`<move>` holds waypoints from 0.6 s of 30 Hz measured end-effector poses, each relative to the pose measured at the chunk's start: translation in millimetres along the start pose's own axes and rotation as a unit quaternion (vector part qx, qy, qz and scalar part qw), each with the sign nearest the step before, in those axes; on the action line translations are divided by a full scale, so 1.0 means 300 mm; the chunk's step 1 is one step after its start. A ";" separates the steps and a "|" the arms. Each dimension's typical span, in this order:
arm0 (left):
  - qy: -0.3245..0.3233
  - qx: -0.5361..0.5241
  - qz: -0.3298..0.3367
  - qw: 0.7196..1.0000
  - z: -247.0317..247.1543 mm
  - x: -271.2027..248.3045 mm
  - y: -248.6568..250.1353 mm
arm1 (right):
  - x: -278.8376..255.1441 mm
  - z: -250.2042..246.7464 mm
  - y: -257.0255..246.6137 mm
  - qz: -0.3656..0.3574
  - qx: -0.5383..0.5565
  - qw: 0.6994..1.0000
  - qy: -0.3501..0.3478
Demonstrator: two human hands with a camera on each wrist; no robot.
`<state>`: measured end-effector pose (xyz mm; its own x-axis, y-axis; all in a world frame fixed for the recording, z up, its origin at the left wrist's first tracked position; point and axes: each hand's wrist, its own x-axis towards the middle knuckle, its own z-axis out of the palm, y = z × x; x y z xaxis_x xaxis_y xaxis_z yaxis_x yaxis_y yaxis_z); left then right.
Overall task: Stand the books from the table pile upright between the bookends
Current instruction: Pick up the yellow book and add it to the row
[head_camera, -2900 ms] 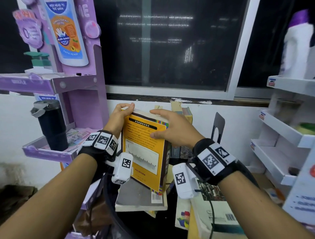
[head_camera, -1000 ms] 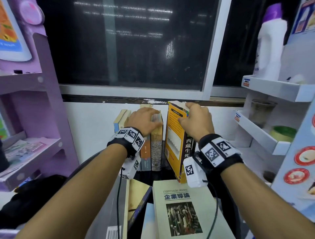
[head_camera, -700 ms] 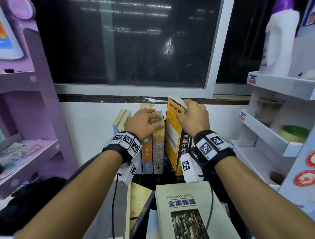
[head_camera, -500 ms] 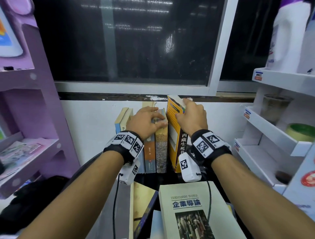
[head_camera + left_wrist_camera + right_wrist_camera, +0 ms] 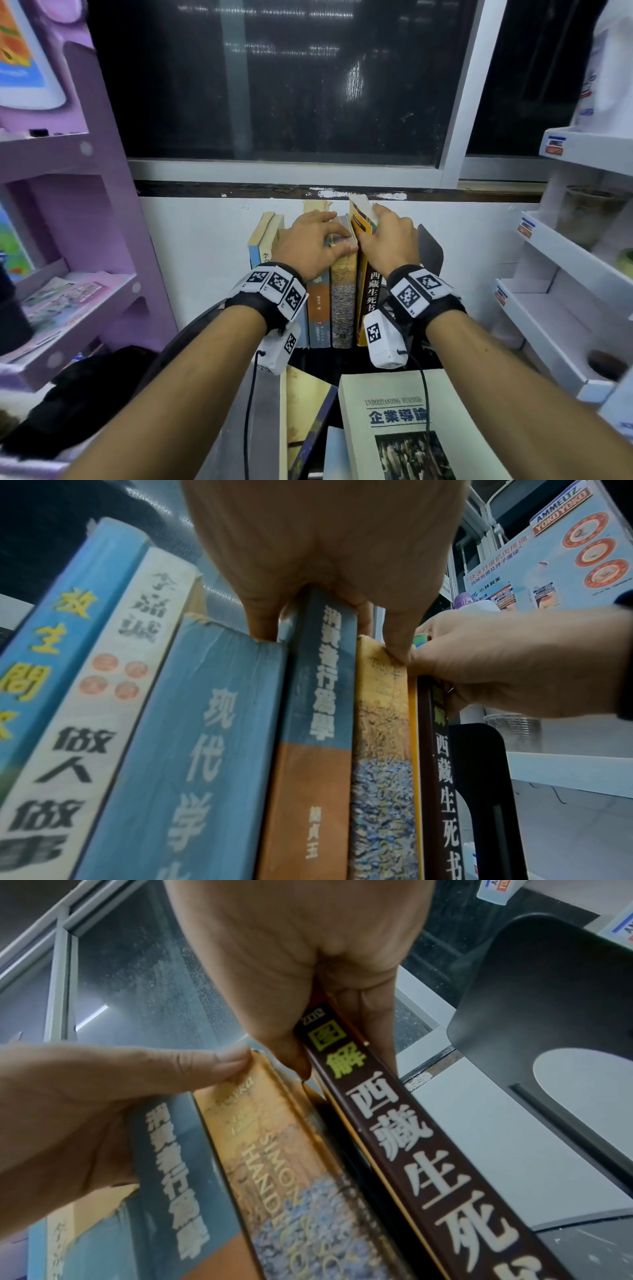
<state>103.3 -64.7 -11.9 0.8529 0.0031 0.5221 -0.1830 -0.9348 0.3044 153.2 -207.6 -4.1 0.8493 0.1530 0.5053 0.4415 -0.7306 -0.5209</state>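
- Pinched at its top corner between thumb and fingers of the right hand (image 5: 388, 240), the brown-spined book (image 5: 371, 301) stood at the right end of the upright row, at roughly 12 o'clock from the wearer.
- Left hand (image 5: 308, 241) lay curled over the tops of the neighbouring volumes, gripping the blue-and-orange book (image 5: 318, 723), its thumb against the gold-spined book (image 5: 380, 750).
- Black bookend (image 5: 428, 250) stood just beside the brown-spined book, at its 3 o'clock; the left bookend was hidden.
- A narrow gap showed in the right wrist view between the brown-spined and gold-spined books, so the row was judged not yet closed.
- Risk: releasing before the gap closed could let the brown-spined book lean or slide toward the bookend.
- Risk: lifting the left hand early could let the row fan out leftward.
- The pale business book (image 5: 400, 425) lay flat at 6 o'clock, unshelved.
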 end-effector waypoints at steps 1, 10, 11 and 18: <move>0.001 -0.001 0.002 1.000 0.000 0.000 0.000 | -0.001 0.006 0.000 -0.003 -0.001 1.000 -0.001; 0.000 0.014 0.012 1.000 0.007 0.005 -0.013 | 0.004 -0.010 0.008 -0.034 0.020 0.997 -0.061; -0.001 0.013 0.011 1.000 0.007 0.005 -0.014 | 0.002 -0.021 0.009 -0.035 0.026 0.996 -0.077; -0.015 0.021 0.012 1.000 -0.001 0.002 -0.010 | -0.017 -0.120 0.037 -0.024 0.110 0.964 -0.240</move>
<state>104.2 -61.7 -12.2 0.8633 -0.0302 0.5038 -0.1839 -0.9484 0.2582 143.5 -240.5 12.2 0.8393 0.5121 0.1826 0.4892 -0.5648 -0.6646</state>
